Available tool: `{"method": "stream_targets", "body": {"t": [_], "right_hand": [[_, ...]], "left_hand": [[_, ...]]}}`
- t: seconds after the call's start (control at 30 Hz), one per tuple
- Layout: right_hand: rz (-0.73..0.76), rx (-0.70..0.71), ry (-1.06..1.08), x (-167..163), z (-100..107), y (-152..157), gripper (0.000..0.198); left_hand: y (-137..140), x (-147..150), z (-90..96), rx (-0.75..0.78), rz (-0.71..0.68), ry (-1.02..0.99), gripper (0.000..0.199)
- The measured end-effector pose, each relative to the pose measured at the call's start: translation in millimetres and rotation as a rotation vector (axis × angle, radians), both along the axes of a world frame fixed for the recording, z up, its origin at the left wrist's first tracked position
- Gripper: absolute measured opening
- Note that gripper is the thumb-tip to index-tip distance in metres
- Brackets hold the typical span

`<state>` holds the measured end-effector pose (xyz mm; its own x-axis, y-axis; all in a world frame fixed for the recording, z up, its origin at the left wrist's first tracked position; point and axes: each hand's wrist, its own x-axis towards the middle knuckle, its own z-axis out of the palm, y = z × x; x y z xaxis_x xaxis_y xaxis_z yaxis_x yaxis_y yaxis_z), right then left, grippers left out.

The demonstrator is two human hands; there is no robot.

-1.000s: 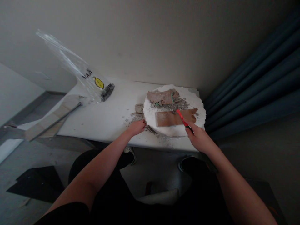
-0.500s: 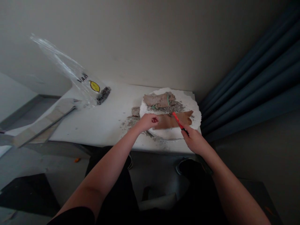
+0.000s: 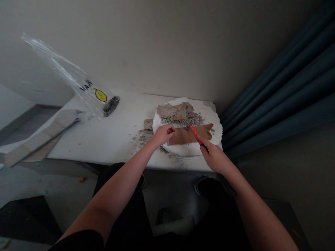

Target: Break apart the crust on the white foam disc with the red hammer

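My right hand (image 3: 214,155) is wrapped round the handle of a red-and-black hand tool (image 3: 196,134). Its small grey end is too blurred to identify and points into grey crumbly debris (image 3: 193,119). My left hand (image 3: 163,134) has its fingers curled near the left end of a flat brown cardboard-like strip (image 3: 184,136); whatever they hold, if anything, is hidden. Beyond the strip lies a crumbling brown-grey slab (image 3: 171,111) with green bits at its edge. All of this rests on a ragged-edged white slab (image 3: 180,150).
Grey crumbs (image 3: 143,139) and a small brown chunk (image 3: 148,124) lie left of the white slab on the white table (image 3: 104,139). A clear plastic bag (image 3: 86,94) with a lemon print stands further left, beside tan boards (image 3: 34,139). A blue curtain (image 3: 282,87) hangs close on the right.
The view has turned a little to the right, so everything on the table sits slightly further left. Both hands keep nearly the same places over the white slab.
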<state>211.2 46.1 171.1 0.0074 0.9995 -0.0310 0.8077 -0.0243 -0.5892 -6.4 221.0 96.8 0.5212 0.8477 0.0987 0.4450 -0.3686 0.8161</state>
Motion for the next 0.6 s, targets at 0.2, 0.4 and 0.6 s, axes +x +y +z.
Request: {"method": "stream_targets", "body": {"t": [0.2,0.4,0.6], "right_hand": [[-0.011,-0.031,-0.010,-0.8,1.0,-0.4,0.056],[-0.010,-0.018,-0.009,-0.4,-1.6,-0.4,0.055],[-0.006,-0.011,-0.009,-0.5,-0.9,-0.6,0.054]], "left_hand": [[-3.2,0.4,2.0,-0.125,-0.021,-0.117,0.006],[-4.6,1.6,0.2,-0.131,-0.033,-0.143,0.006],[-5.4,1.6,1.7,-0.129,-0.033,-0.116,0.006]]}}
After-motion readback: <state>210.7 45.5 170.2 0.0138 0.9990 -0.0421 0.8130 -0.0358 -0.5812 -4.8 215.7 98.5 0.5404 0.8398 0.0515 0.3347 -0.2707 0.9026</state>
